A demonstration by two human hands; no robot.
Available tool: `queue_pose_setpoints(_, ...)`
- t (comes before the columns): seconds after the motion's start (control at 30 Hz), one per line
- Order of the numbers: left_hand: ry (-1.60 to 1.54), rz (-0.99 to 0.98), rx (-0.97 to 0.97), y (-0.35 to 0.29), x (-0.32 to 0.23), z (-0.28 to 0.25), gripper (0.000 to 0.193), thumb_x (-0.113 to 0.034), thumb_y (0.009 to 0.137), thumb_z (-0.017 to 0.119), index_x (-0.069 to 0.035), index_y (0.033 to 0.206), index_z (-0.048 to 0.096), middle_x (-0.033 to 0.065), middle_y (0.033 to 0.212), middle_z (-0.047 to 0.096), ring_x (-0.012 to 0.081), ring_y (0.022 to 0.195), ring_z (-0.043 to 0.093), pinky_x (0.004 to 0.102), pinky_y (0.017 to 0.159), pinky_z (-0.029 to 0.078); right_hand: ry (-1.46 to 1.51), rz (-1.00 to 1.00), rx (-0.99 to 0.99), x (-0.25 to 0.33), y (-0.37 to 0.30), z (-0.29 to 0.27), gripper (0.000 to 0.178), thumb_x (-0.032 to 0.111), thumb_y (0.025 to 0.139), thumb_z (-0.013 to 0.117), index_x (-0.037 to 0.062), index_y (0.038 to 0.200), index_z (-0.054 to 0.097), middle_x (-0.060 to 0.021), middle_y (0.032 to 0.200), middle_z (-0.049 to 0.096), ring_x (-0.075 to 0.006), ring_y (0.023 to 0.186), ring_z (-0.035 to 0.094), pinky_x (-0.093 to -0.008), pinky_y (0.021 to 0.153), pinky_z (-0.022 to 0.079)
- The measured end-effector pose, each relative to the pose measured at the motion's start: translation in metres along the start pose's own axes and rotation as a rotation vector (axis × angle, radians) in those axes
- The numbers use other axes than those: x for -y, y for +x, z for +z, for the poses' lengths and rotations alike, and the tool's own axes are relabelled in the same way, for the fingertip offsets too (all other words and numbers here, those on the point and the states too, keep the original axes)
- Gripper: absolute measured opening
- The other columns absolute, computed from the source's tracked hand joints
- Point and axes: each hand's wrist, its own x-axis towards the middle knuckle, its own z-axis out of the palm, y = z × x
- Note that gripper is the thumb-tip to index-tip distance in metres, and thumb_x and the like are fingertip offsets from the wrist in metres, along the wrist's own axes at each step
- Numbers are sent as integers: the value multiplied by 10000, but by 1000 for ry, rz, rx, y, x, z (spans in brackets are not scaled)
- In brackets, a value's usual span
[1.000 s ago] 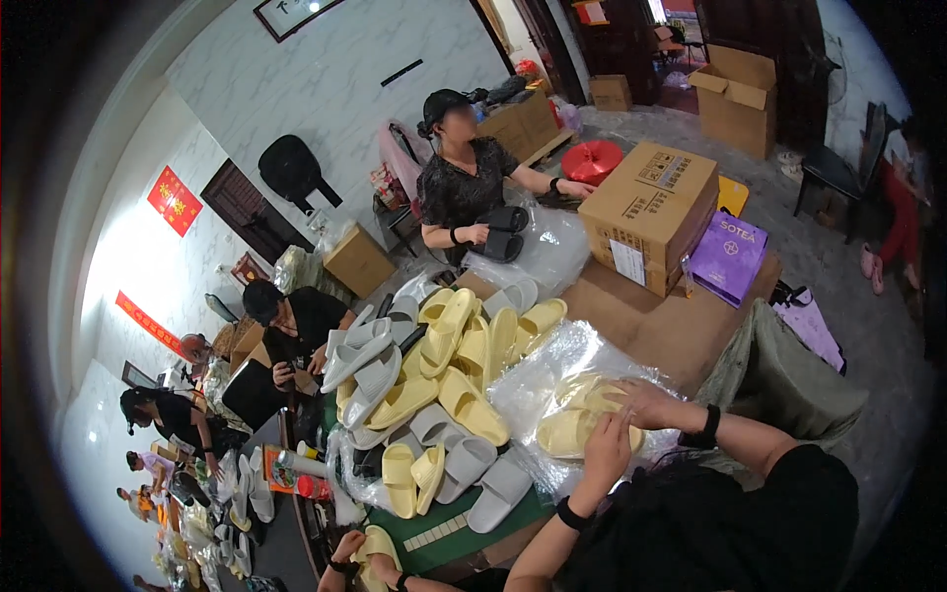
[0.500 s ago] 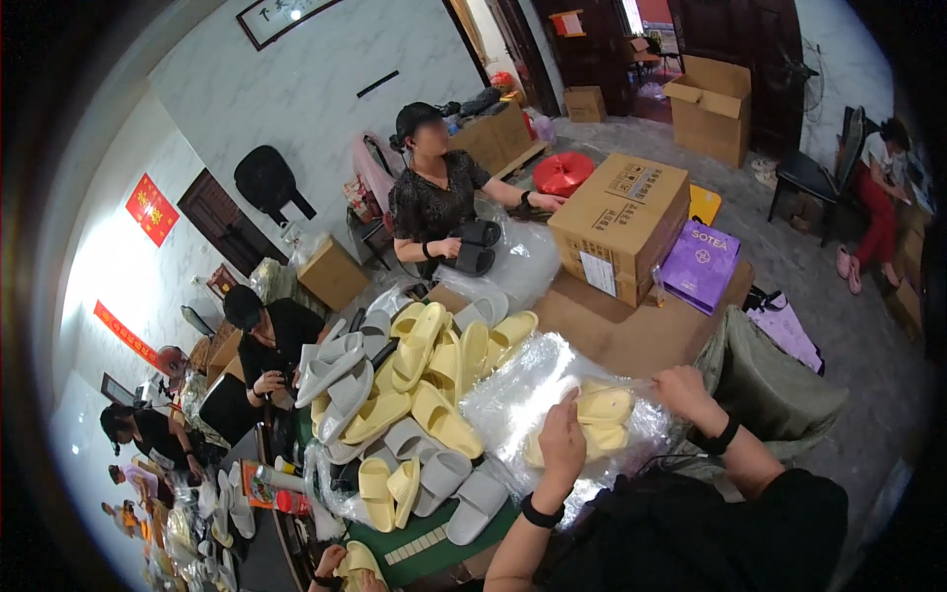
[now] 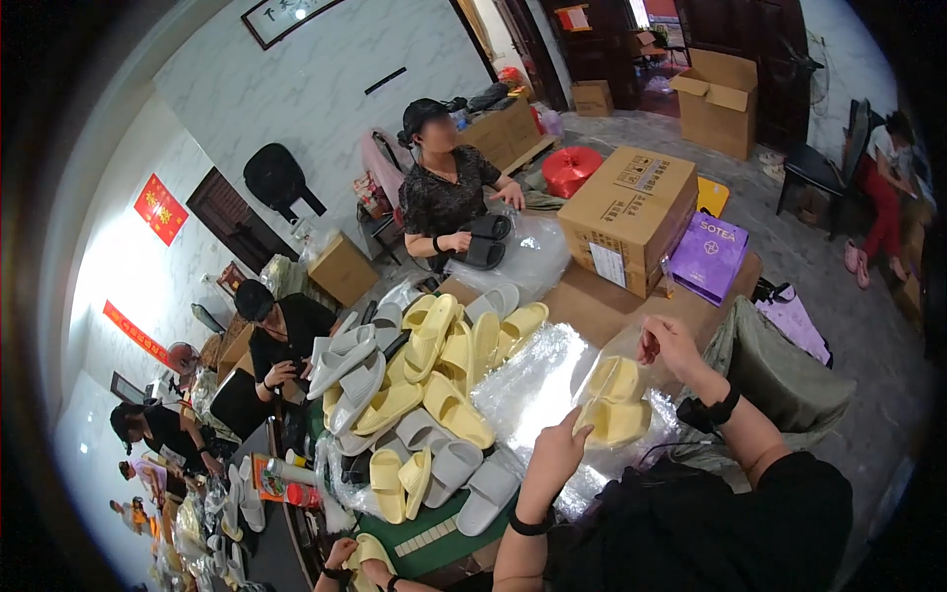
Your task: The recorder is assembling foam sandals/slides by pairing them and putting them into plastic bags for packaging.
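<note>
A pair of yellow slippers [image 3: 617,416] lies inside a clear plastic bag [image 3: 594,367] in front of me. At the near left side of the pair, my left hand [image 3: 558,449] is closed on its edge. My right hand [image 3: 671,347] is raised at the far right end of the bag, fingers curled and pinching the film near its opening. A stack of shiny clear bags [image 3: 528,380] lies under and beside the pair. To the left is a heap of loose yellow slippers [image 3: 456,412] and grey slippers [image 3: 490,496].
A cardboard box [image 3: 628,219] and a purple paper bag [image 3: 708,259] stand at the table's far right. Across the table, a co-worker holds black slippers [image 3: 485,242]. Another person's hands [image 3: 340,555] hold a yellow slipper at the lower left. A red roll [image 3: 571,173] sits beyond.
The bagged slippers have turned and now show more of their openings. My right hand has moved left and up with its fingers curling; my left hand has shifted slightly down. The co-worker's free hand has lifted.
</note>
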Motion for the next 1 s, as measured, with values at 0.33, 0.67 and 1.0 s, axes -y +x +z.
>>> queue_pose_setpoints(0.33,-1234,-359,224,26,-8,-4,427,-304,954,388,-71,1312,386,-73,550,296,17,382,251,173,323,223,-117,-143,124,-20,-12,-3,302,241,900,508,7,1091,506,-60,1045,540,-130,1018,473,-263,903,363)
queue_pose_setpoints(0.67,-1250,-353,177,34,-29,1,454,-319,966,344,-50,1331,345,-63,540,274,27,376,233,178,317,212,-282,662,286,-82,-46,-46,581,421,869,505,63,1305,366,-202,1230,441,-252,1070,503,-392,841,454)
queue_pose_setpoints(1.0,-1045,-52,279,25,-43,43,393,-280,966,353,-72,1291,426,-38,674,543,15,458,355,167,421,318,595,654,279,-27,-60,-6,469,460,934,296,164,1295,348,-189,1194,446,-344,1104,468,-542,887,413)
